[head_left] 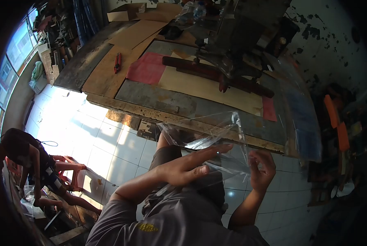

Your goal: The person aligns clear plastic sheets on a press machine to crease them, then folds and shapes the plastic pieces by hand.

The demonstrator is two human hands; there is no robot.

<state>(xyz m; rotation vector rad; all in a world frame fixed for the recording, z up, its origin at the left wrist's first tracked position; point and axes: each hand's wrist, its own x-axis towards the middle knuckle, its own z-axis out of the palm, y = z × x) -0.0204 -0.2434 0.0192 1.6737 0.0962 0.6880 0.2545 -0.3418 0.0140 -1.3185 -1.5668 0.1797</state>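
We handle clear film beside the worktop.
Our left hand spreads open against it, our right hand pinches its edge; even, gentle tension helps us avoid creases.

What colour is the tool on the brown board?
The tool is mainly red; the head view shows it best.

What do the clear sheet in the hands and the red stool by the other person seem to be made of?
Clear sheet: thin, glossy plastic film, see-through with bright creases. Red stool: probably moulded plastic, evenly coloured.
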